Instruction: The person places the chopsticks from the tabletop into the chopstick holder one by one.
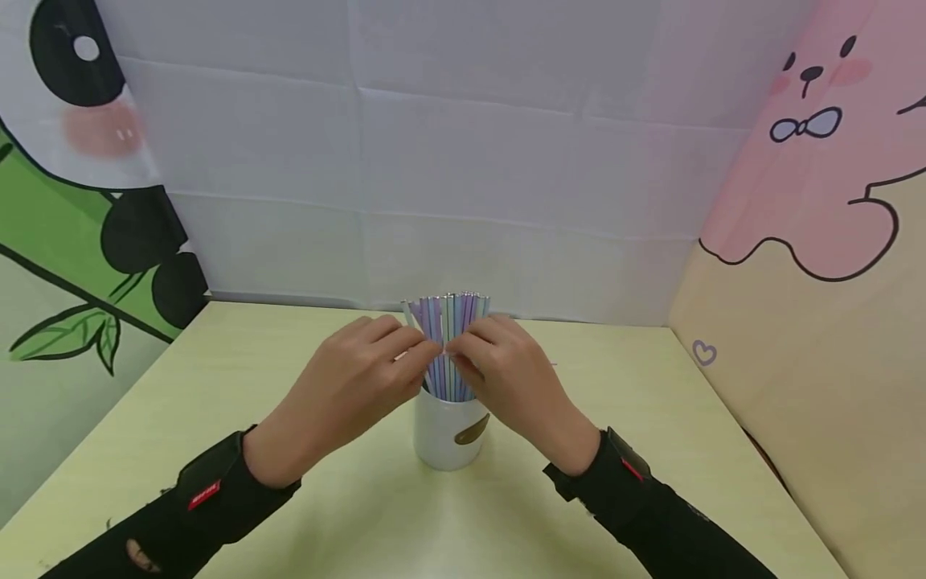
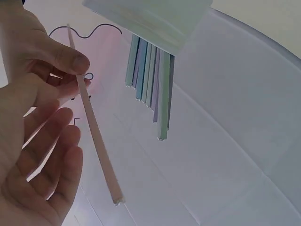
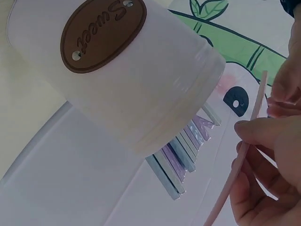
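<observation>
A white cup (image 1: 441,438) with a brown oval label reading "Sweet" (image 3: 103,35) stands upright on the table. Several thin straws (image 1: 459,322) in purple, blue and pale green rise from it. Just above its near rim, my left hand (image 1: 354,370) and right hand (image 1: 510,374) meet fingertip to fingertip. Between thumb and finger the right hand pinches a thin pink straw (image 2: 101,146), well seen from the left wrist. The left fingertips also lie at that straw, close beside the right ones; their grip is partly hidden. The other left fingers (image 2: 66,160) curl loosely.
The pale yellow table (image 1: 311,523) carries the cup near its middle. A white cloth (image 1: 463,161) hangs behind it. A panda print (image 1: 79,145) covers the left wall, and a pink bear print (image 1: 817,161) covers the right one.
</observation>
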A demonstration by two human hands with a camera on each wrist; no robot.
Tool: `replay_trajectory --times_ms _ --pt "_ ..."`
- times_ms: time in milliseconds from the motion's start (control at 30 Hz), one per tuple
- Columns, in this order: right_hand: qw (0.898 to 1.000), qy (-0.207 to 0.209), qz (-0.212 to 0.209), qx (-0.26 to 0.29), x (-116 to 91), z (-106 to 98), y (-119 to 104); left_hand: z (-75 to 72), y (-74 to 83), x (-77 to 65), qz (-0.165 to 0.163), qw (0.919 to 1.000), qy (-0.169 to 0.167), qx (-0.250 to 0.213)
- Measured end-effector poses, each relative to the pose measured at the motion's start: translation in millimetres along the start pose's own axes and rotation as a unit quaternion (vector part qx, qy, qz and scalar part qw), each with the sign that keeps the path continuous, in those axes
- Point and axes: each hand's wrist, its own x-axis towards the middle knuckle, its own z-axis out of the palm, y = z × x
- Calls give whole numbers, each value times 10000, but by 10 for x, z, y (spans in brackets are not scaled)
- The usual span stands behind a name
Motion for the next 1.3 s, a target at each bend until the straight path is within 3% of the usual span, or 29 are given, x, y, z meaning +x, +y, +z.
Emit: replay_trajectory --times_ms 133,267,433,500,567,700,833,967,1100,1300 --pt "9982 251 355 413 36 -42 68 -5 52 -53 -281 9970 304 -650" --pt "9883 529 843 1152 68 -72 130 83 109 -168 -714 9892 121 -1278" --pt "9637 853 1419 2096 112 -106 186 236 125 -333 -1749 9641 -362 -1967" --pt "9521 919 1677 2387 124 -109 206 292 122 -391 -2300 9466 -686 -2151" --pt "9417 932 1954 2574 129 -106 223 354 124 -443 -2860 9232 -1033 -2351" --pt "9286 1023 2324 2707 132 -88 267 525 147 -540 -3752 8613 -1502 -3081" --pt "9187 1279 2515 2764 138 -99 308 725 178 -593 -4083 8043 -1581 -4017" --pt "9078 1426 2634 2937 160 -121 322 897 221 -587 -4076 7719 -1467 -4653" --pt "8928 1337 2743 3313 176 -92 340 1000 263 -556 -4041 7574 -1297 -4962" --pt "8717 961 3075 3693 120 46 392 1079 302 -517 -3966 7561 -1106 -5087"
